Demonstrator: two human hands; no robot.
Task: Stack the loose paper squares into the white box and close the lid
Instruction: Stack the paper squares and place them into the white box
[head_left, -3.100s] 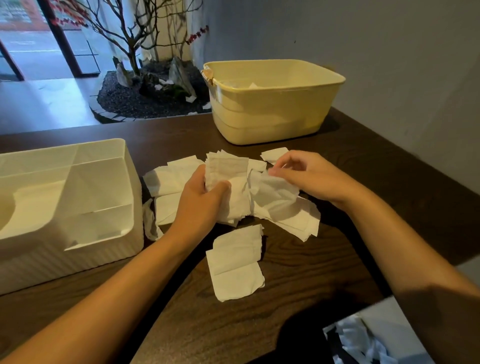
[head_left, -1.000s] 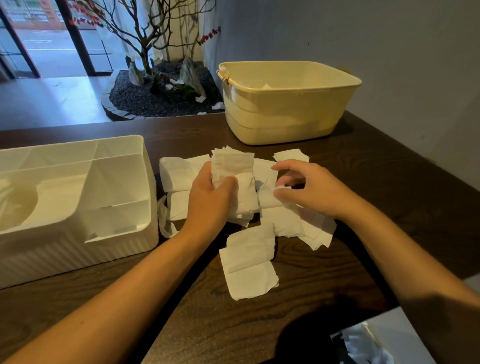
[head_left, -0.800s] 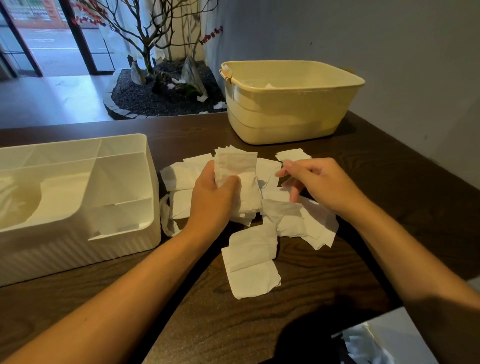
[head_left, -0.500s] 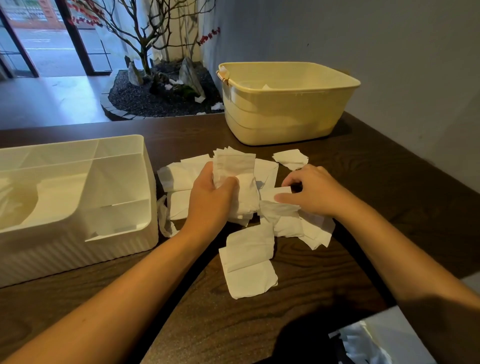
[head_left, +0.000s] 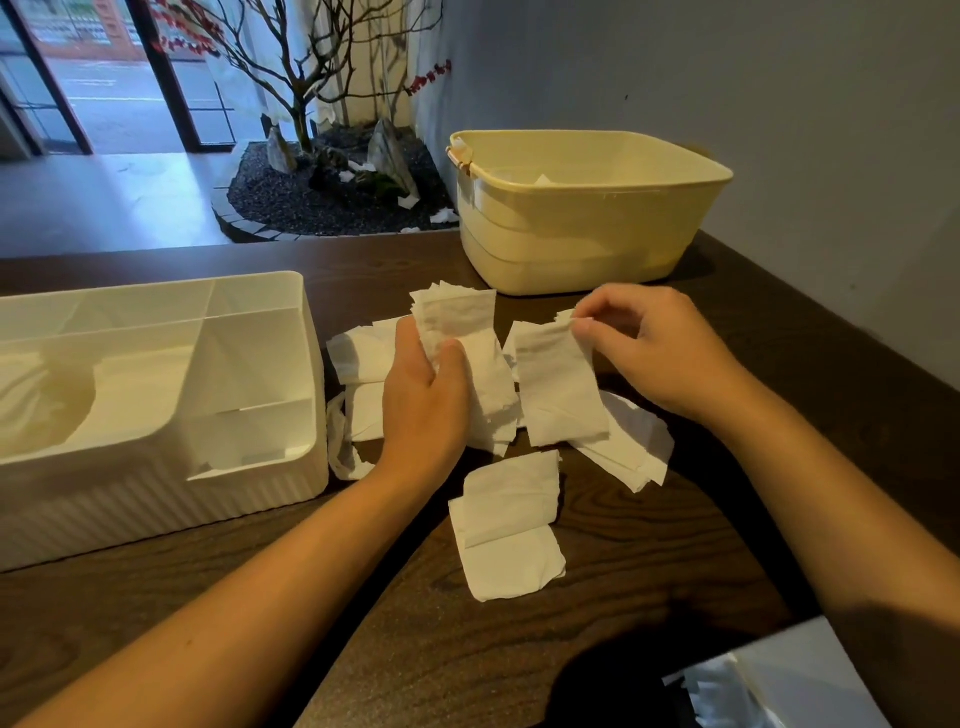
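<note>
the left hand (head_left: 423, 395) clenches a gathered stack of paper squares (head_left: 462, 332), held upright above the counter (head_left: 649, 571) so its face is free to take another sheet. the right hand (head_left: 654, 353) pinches a single square (head_left: 558, 384) by its top edge between thumb and fingertips; it hangs just beside the stack, apart from it, probably so it can be laid flat onto the bundle without creasing.

more loose squares (head_left: 631, 441) lie scattered under and around both hands, and two overlapping ones (head_left: 506, 525) sit nearer the person. so the gathering looks well short of done.

the white box (head_left: 156, 467) stands to the left, near the pile but not touching the hands. it is open on top, its inner compartments showing something pale inside. no lid can be told apart in this view.

a yellow tub (head_left: 587, 218) sits behind the papers against the wall, well clear of the route to the box. a crumpled strip (head_left: 340, 441) lies right by the box's near corner and may get dragged along when the stack is carried over.
</note>
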